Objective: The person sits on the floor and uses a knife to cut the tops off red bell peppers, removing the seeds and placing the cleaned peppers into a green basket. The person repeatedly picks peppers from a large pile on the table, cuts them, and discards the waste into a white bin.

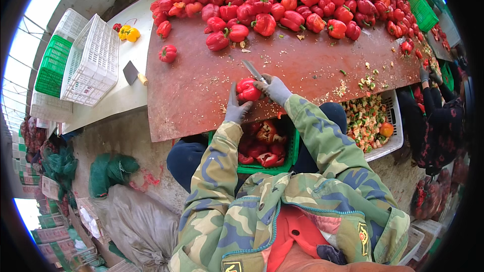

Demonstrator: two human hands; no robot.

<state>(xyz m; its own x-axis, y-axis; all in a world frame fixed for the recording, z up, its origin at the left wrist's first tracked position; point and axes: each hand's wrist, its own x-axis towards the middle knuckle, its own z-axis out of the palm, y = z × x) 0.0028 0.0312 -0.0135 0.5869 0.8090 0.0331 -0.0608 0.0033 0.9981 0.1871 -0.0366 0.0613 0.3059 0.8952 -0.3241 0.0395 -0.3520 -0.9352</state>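
Observation:
Gloved in grey, my left hand [236, 107] grips a whole red bell pepper [247, 90] from its left side, just above the near edge of the red-brown tabletop [189, 94]. My right hand [276, 90] holds a knife [252, 69] by its handle, the blade pointing up and away to the left. The right fingers are against or very close to the pepper's right side. Below my forearms, a green crate [291, 158] between my knees contains cut red peppers [267, 158]. A large heap of red bell peppers [261, 3] covers the far side of the table.
To my right, a white crate [396, 121] holds pepper cores and scraps. Seeds and trimmings [368, 81] litter the tabletop. On a white table at left lie a cleaver [131, 73], yellow peppers [129, 34] and stacked crates [90, 60]. A co-worker [440, 121] sits at far right.

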